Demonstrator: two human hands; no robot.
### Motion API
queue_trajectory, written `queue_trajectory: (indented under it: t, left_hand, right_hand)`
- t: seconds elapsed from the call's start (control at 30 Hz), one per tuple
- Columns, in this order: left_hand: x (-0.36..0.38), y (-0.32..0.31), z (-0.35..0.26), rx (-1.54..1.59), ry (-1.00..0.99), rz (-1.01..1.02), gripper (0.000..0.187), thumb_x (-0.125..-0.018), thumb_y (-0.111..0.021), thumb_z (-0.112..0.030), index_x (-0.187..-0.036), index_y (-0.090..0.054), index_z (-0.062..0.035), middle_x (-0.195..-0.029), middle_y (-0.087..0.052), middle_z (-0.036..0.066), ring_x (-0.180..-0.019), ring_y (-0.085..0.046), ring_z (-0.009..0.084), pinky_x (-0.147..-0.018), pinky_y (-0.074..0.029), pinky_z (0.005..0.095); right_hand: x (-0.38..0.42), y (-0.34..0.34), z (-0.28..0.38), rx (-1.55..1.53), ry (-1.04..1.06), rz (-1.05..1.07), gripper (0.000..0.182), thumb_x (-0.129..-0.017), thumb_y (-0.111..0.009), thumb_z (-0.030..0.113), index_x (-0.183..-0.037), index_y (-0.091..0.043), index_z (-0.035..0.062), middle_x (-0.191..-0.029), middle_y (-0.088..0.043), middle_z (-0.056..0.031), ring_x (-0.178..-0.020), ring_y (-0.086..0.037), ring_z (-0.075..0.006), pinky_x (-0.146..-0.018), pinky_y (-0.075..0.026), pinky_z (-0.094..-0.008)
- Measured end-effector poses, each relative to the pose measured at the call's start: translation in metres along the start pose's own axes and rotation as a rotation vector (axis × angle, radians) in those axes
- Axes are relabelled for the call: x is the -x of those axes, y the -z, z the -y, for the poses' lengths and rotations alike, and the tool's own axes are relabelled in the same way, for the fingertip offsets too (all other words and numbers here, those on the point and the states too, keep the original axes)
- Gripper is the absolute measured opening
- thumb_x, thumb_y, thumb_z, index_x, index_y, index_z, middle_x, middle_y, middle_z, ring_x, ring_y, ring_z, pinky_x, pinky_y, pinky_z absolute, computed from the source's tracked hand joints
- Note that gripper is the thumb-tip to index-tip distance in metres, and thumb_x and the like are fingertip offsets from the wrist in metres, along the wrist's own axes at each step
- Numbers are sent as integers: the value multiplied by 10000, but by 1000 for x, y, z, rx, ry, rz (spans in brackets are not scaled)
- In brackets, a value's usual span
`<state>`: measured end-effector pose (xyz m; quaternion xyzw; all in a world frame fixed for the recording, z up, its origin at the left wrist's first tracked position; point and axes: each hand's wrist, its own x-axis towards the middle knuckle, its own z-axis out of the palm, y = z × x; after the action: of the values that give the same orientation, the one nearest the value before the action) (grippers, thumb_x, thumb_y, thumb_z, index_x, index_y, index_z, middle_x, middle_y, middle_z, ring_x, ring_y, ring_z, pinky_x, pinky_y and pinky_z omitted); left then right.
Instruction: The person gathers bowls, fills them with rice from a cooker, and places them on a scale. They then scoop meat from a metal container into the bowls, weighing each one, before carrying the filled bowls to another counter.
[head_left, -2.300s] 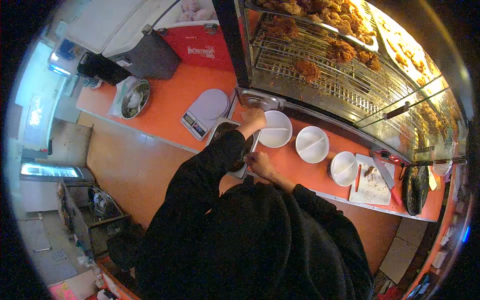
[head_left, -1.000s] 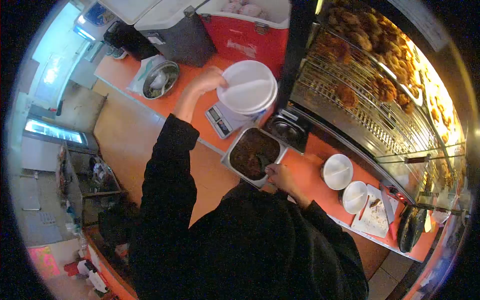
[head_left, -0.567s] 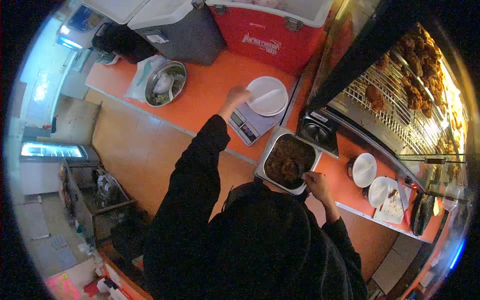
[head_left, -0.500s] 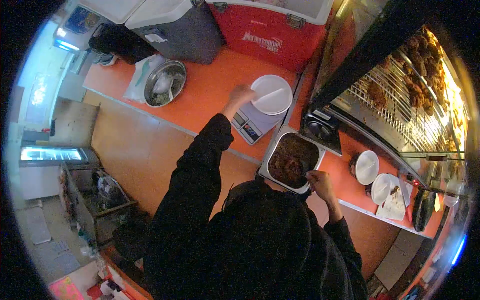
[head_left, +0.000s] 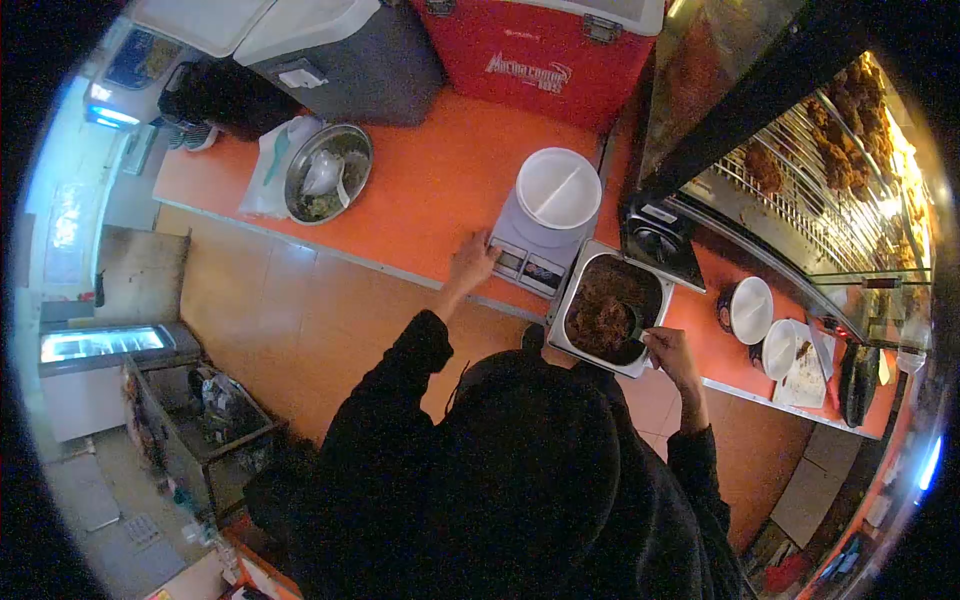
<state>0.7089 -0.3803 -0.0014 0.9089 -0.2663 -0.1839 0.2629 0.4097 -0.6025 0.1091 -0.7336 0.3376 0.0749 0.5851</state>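
A round white two-part bowl (head_left: 559, 188) stands on a kitchen scale (head_left: 527, 262) on the orange counter. My left hand (head_left: 473, 262) is at the scale's left side, fingers apart, touching or close to its edge. Right of the scale, a steel pan (head_left: 652, 362) holds dark brown shredded food (head_left: 605, 308). At the pan's lower right rim my right hand (head_left: 672, 355) is closed on a utensil handle; the utensil's other end reaches into the food and is hard to make out.
A steel bowl (head_left: 357, 166) sits at the left of the counter, below a grey cooler (head_left: 350, 70) and a red cooler (head_left: 545, 60). Further right are two white-topped bowls (head_left: 750, 310) (head_left: 779, 350), a stained board (head_left: 803, 378) and a lit glass cabinet with food.
My left hand has left the white bowl's rim and moved down to the scale's side. My right hand stays at the pan's rim. The whole view has shifted slightly.
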Motion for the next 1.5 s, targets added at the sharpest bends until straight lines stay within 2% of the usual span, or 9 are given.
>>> queue_trajectory:
  t: [0.03,0.13,0.23,0.33,0.63,0.83,0.9,1.13,1.5]
  left_hand:
    - [1,-3,-2,88,78,72,591,-704,-578,-325,-1169,-331,-58,-1081,-428,170,-1026,-404,342,-809,-320,525]
    - [23,-6,-28,93,70,-152,809,-633,-658,-342,-1240,-223,-30,-1153,-366,240,-1061,-369,383,-875,-314,441]
    - [36,8,-71,16,251,-98,1012,-548,-714,-368,-1276,-94,-39,-1183,-311,244,-1093,-303,411,-878,-279,506]
    - [35,3,-77,6,263,-82,1053,-521,-730,-367,-1278,-76,-40,-1188,-299,233,-1101,-280,417,-865,-253,555]
    - [30,-9,-62,21,309,-150,997,-548,-720,-335,-1277,-97,-61,-1172,-306,210,-1082,-297,381,-842,-236,560]
    - [17,-2,21,476,97,-547,722,-632,-669,-233,-1213,-292,-29,-1099,-396,171,-1057,-355,290,-862,-306,415]
    - [5,-16,75,769,153,-493,607,-651,-653,-192,-1158,-366,-22,-1033,-441,130,-996,-403,230,-855,-319,366]
    - [20,35,55,1087,376,-167,378,-717,-589,-221,-1057,-483,-94,-904,-490,-21,-818,-456,98,-678,-320,197]
    - [20,40,72,1286,298,4,397,-743,-576,-292,-1089,-470,-128,-936,-491,-55,-793,-430,81,-682,-309,242]
  right_hand:
    - [-2,-1,-6,-13,-4,-9,224,-776,-522,151,-849,-580,-53,-512,-512,-46,-384,-441,-80,-365,-360,-227]
    - [-6,-1,-15,-5,14,-38,222,-774,-522,150,-844,-583,-52,-503,-514,-49,-380,-445,-85,-367,-363,-229]
    - [-5,-3,-10,40,13,-52,218,-772,-522,150,-835,-587,-49,-489,-511,-49,-377,-449,-91,-370,-365,-231]
    - [-4,-4,-11,63,27,-67,214,-772,-521,151,-829,-589,-44,-475,-502,-46,-379,-452,-93,-370,-365,-232]
    - [-4,-2,-14,-61,15,-48,214,-776,-530,169,-827,-591,-29,-473,-478,-18,-387,-428,-71,-365,-337,-216]
    - [5,1,9,-171,-14,-64,204,-780,-535,177,-824,-594,-13,-464,-442,12,-381,-386,-52,-354,-286,-200]
    - [5,1,12,-180,6,-65,200,-782,-536,179,-820,-595,-9,-462,-436,17,-381,-376,-48,-353,-274,-198]
    - [4,-2,19,-190,14,-93,185,-781,-545,170,-822,-594,-4,-461,-413,34,-379,-340,-31,-352,-246,-189]
    - [6,-2,22,-228,-14,-105,194,-768,-556,173,-824,-589,-9,-464,-389,46,-374,-301,-19,-342,-205,-182]
